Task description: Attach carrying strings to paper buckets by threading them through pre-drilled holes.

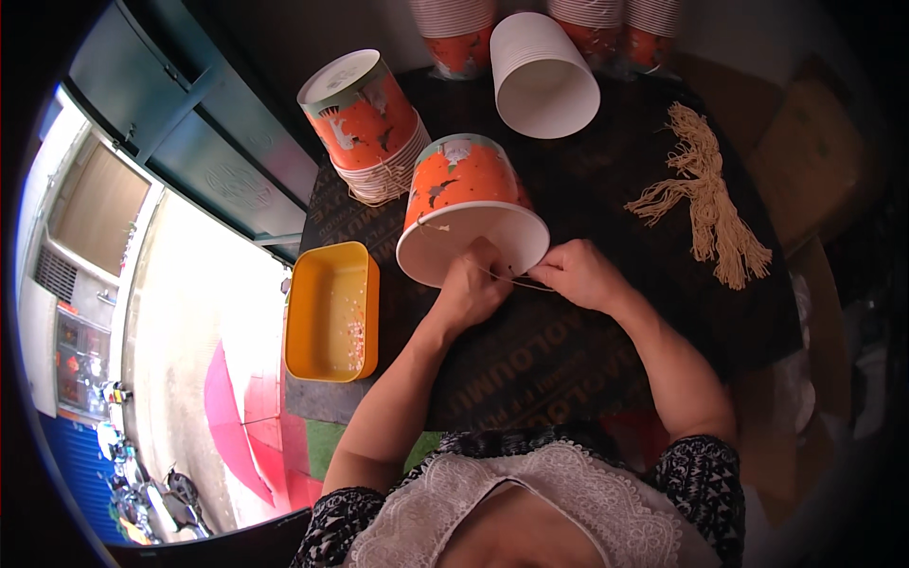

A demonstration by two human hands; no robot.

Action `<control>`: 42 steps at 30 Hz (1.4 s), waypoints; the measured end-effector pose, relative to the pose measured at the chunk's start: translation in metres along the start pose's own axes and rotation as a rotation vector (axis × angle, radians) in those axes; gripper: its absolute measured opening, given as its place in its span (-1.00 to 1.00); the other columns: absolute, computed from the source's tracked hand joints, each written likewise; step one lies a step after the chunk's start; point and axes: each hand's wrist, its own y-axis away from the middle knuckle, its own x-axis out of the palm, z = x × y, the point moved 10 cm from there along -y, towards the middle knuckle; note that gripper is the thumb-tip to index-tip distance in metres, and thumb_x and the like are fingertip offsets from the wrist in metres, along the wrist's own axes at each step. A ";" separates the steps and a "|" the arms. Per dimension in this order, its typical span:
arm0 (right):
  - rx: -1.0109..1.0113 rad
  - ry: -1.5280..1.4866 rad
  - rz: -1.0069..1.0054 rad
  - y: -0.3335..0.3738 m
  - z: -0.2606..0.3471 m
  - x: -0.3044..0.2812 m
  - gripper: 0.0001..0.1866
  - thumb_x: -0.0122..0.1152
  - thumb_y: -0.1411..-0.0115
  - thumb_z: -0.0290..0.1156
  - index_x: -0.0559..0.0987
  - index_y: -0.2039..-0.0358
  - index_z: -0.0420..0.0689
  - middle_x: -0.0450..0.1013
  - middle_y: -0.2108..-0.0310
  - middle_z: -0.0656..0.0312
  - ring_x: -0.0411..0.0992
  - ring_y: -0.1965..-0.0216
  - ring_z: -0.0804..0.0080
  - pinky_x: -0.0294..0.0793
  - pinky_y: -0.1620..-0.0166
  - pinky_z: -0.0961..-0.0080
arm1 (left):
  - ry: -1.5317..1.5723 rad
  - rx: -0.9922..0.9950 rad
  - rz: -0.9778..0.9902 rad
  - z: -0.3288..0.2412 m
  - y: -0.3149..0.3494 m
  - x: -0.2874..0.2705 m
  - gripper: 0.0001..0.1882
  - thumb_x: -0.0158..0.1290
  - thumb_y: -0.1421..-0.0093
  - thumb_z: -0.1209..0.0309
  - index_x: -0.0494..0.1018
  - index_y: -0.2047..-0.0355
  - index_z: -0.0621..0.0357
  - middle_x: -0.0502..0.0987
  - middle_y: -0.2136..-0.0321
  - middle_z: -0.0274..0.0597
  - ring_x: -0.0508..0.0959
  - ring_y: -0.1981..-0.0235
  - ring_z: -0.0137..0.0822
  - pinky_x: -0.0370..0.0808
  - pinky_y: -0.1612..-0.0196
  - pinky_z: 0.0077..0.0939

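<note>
An orange paper bucket (464,189) with a green base band and printed dark figures lies tilted on the table, its white open mouth facing me. My left hand (475,284) is closed at the lower part of the mouth, its fingers partly hidden, with a thin beige cord (519,281) running from it. Pinched fingers of my right hand (579,275) hold that cord against the bucket's right rim. At the left side of the same rim, a short knotted bit of cord (436,227) shows.
Upside down at the back left stands a stack of matching buckets (365,123), cords around its lower edge. White nested buckets (544,85) lie behind. A bundle of beige cords (705,194) lies right. At the left table edge sits a yellow tub (327,312) holding small bits.
</note>
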 end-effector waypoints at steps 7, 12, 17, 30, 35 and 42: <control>-0.004 -0.025 0.085 0.002 0.008 0.004 -0.82 0.12 -0.12 -0.41 0.57 0.48 -0.28 0.49 0.58 0.04 0.48 0.56 0.36 0.42 0.44 0.42 | 0.009 -0.060 -0.098 0.006 0.001 -0.007 -0.94 0.11 0.09 0.58 0.46 0.55 0.30 0.49 0.47 -0.08 0.50 0.37 -0.21 0.44 0.30 -0.42; -0.018 -0.036 0.152 0.002 0.008 0.012 -0.80 0.14 -0.16 -0.36 0.61 0.45 -0.22 0.47 0.64 0.19 0.39 0.58 0.61 0.37 0.45 0.54 | 0.020 0.011 -0.154 0.008 0.001 -0.011 -0.91 0.12 0.06 0.56 0.43 0.56 0.33 0.47 0.51 0.03 0.50 0.44 -0.13 0.43 0.37 -0.32; 0.021 -0.114 0.103 0.002 -0.004 0.010 -0.76 0.16 -0.17 -0.32 0.61 0.47 -0.26 0.46 0.66 0.17 0.40 0.59 0.60 0.38 0.46 0.53 | 0.038 -0.001 -0.095 0.004 0.004 -0.010 -0.90 0.14 0.07 0.55 0.44 0.53 0.32 0.48 0.51 0.02 0.51 0.43 -0.14 0.43 0.36 -0.33; 0.042 -0.027 -0.108 -0.006 -0.011 0.003 -0.64 0.13 -0.18 -0.23 0.59 0.51 -0.33 0.45 0.69 -0.01 0.48 0.60 0.36 0.39 0.48 0.36 | -0.077 0.039 -0.137 -0.004 0.008 -0.005 -0.93 0.11 0.02 0.58 0.46 0.48 0.30 0.48 0.48 -0.06 0.53 0.43 -0.18 0.46 0.36 -0.37; -0.013 -0.026 -0.313 -0.005 -0.012 -0.018 -0.66 0.07 -0.16 -0.32 0.54 0.56 -0.37 0.43 0.56 -0.20 0.51 0.48 -0.08 0.45 0.46 0.17 | -0.013 0.186 -0.060 -0.035 0.010 -0.002 -0.88 0.07 -0.07 0.58 0.49 0.34 0.31 0.47 0.37 -0.13 0.52 0.39 -0.29 0.47 0.35 -0.47; -0.224 -0.237 -0.595 0.005 0.028 -0.101 -0.68 0.03 -0.22 -0.36 0.53 0.53 -0.37 0.44 0.67 -0.03 0.44 0.62 0.36 0.35 0.52 0.38 | 0.099 0.184 -0.057 -0.084 0.014 -0.043 -0.77 -0.03 -0.03 0.70 0.48 0.26 0.37 0.47 0.28 -0.14 0.55 0.43 -0.30 0.49 0.37 -0.48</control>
